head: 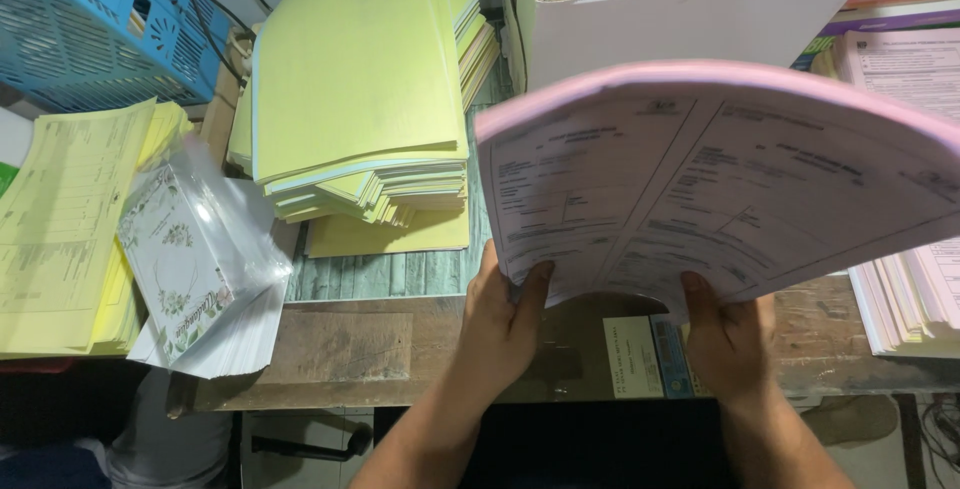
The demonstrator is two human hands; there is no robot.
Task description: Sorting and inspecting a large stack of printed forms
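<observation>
Both of my hands hold up a thick stack of pink printed forms, which curves upward above the desk. My left hand grips the stack's lower left corner, thumb on top of the sheets. My right hand grips the lower edge further right, thumb also on top. The raised stack hides much of the desk behind it.
A tall pile of yellow-green sheets stands at centre left. Yellow forms and plastic-wrapped white cards lie at the left. A blue crate sits at top left, a cardboard box behind, more pink forms at the right.
</observation>
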